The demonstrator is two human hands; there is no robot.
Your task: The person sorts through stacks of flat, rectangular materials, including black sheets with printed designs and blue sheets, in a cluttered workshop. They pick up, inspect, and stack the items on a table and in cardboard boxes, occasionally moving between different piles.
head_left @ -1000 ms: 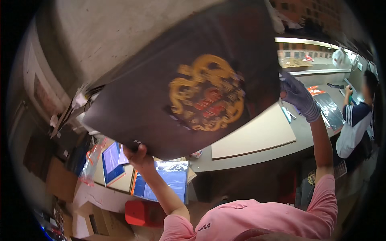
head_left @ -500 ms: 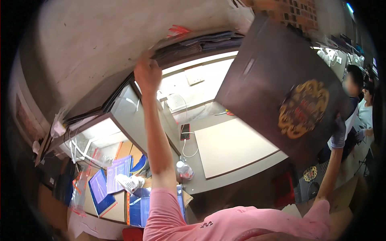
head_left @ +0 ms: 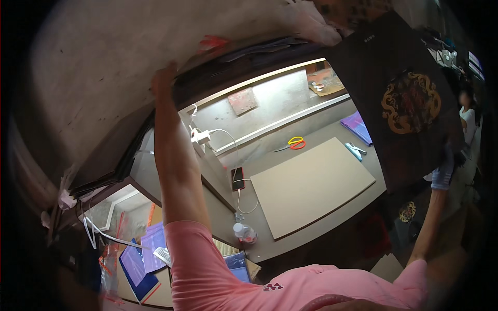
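Note:
My right hand (head_left: 443, 167), in a pale glove, grips the lower right edge of a large flat dark panel (head_left: 363, 83). The panel stands raised at the right and bears a round gold and red emblem (head_left: 411, 102). Bare and stretched up, my left hand (head_left: 164, 79) is at the top of the shelf, beside a stack of dark flat sheets (head_left: 244, 59). Its fingers are dim and blurred, so their grip does not show. Below, a beige board (head_left: 314, 186) lies on the grey table (head_left: 259, 252).
On the table are scissors (head_left: 296, 143) with yellow and red handles, a charging phone (head_left: 238, 179), a plastic bottle (head_left: 245, 233) and a purple packet (head_left: 358, 128). Blue and purple packets (head_left: 140, 264) lie at lower left. Another person (head_left: 468, 116) is at far right.
The panel has swung right and turned more upright, uncovering the scissors and more of the board. My left hand appears farther left along the shelf. The view has shifted and darkened.

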